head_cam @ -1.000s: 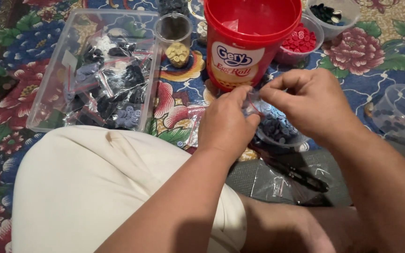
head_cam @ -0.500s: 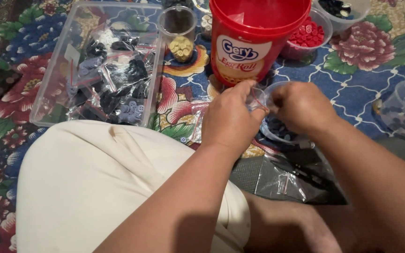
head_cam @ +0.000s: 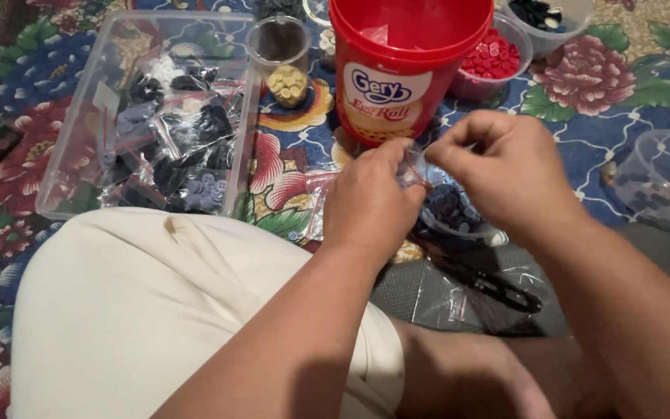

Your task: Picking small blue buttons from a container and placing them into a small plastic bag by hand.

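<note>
My left hand point(head_cam: 370, 202) and my right hand point(head_cam: 505, 167) meet in front of a red plastic bucket point(head_cam: 405, 62). Together they pinch the top edge of a small clear zip bag point(head_cam: 414, 167) with a red seal strip. Just under the hands sits a clear round cup point(head_cam: 459, 217) filled with bluish-grey buttons. The bag's lower part is hidden behind my fingers.
A clear rectangular tub point(head_cam: 157, 116) of bagged dark buttons lies at the left. A small cup of tan buttons point(head_cam: 284, 54), a bowl of red buttons point(head_cam: 498, 58), a bowl of dark buttons point(head_cam: 544, 15) and a clear bowl point(head_cam: 664, 178) stand around. Black snips point(head_cam: 494, 283) rest on plastic bags by my knee point(head_cam: 164, 326).
The view has shifted slightly and my hands have stayed together on the small bag, with the right hand's fingers pulling a little to the right along its top.
</note>
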